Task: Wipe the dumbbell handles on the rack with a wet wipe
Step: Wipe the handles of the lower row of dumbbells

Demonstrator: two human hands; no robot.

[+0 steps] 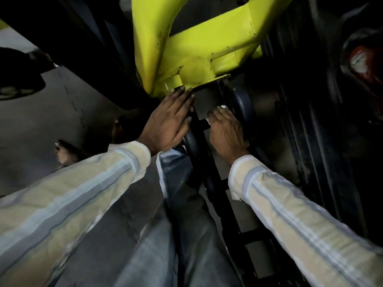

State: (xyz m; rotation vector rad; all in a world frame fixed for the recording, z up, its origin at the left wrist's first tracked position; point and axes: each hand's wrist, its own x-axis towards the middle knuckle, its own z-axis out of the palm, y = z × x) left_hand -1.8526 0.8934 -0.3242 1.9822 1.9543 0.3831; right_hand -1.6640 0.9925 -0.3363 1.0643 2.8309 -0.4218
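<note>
Your view is dim, right side sunk in black shadow, yellow frame (199, 48) brightly lit, sleeves (300, 214) motion-blurred, edges warped.

A scuffed lime-green metal frame (209, 46) rises over a grey floor (68, 112); faded blue jeans (172, 235) and one bare foot (66, 152) show below.

a dim gym: yellow-green steel equipment frame (192, 44), dark rubber dumbbell heads (241, 104), grey floor (51, 121).
</note>
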